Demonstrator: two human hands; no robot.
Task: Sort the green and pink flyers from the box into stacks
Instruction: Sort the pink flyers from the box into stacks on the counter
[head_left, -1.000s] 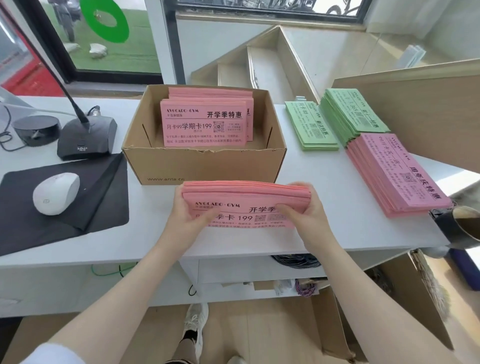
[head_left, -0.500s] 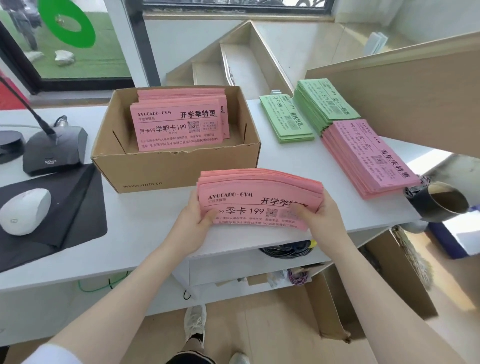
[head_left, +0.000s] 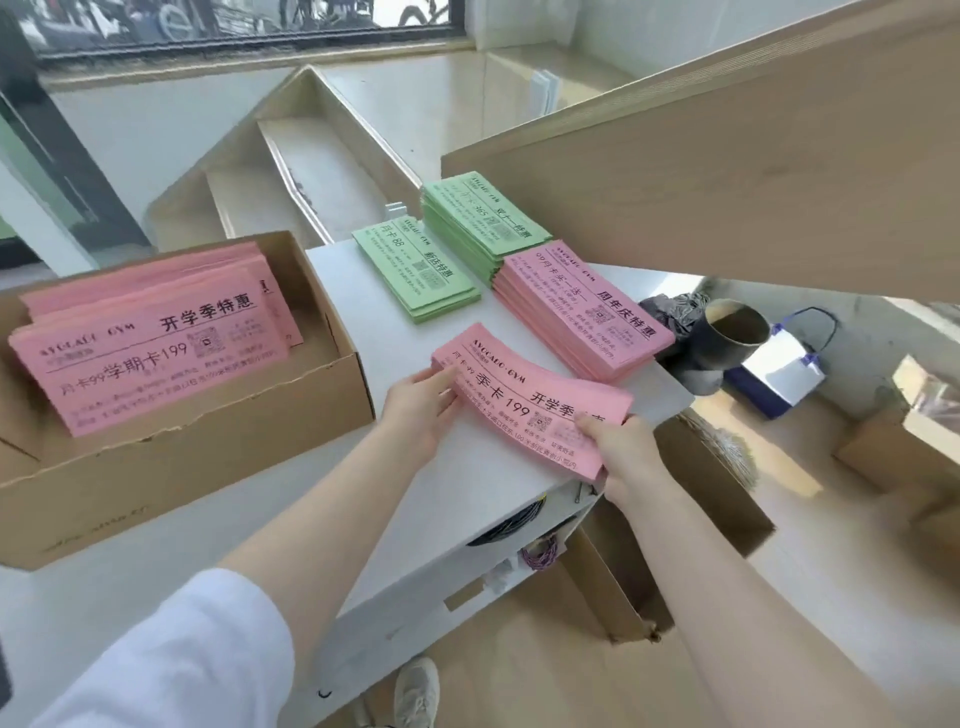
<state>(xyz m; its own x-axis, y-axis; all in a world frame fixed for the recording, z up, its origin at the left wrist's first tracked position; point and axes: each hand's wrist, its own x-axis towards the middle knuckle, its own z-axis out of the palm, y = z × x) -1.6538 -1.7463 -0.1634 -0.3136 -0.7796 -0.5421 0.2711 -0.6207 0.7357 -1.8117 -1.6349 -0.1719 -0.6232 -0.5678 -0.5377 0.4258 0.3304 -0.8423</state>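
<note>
Both hands hold one pink bundle low over the counter's front right corner: the left hand grips its left end, the right hand pinches its near right corner. Its long axis runs left to right, just in front of the pink stack by the right edge; more pink flyers remain in the box

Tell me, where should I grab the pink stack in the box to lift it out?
Probably by its two short ends, reaching down from above. The pink stack lies flat in the open-topped box, with bare floor showing by its right end.
</note>
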